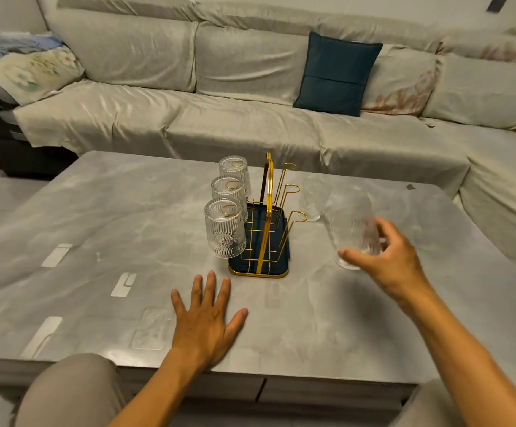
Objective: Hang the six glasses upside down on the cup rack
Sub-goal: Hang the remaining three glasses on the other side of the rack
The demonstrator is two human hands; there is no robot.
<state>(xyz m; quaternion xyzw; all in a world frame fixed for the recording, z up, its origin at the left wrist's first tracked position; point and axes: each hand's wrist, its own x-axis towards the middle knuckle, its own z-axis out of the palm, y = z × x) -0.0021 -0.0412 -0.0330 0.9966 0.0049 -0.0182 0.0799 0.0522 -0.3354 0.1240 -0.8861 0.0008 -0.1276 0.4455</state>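
A gold wire cup rack (266, 229) with a dark tray base stands mid-table. Three ribbed clear glasses hang upside down on its left prongs: a near one (225, 231), a middle one (229, 192) and a far one (234, 170). The three right prongs (293, 192) are bare. My right hand (387, 260) grips a blurred clear glass (353, 229) just right of the rack, tilted. Another glass (312, 198) stands on the table behind it. My left hand (208, 315) lies flat on the table in front of the rack, fingers spread, holding nothing.
The grey marble-look table (96, 241) has its front edge close to my knees. A sofa with light covers (250, 118) wraps the far and right sides, with a dark blue cushion (338, 73) on it.
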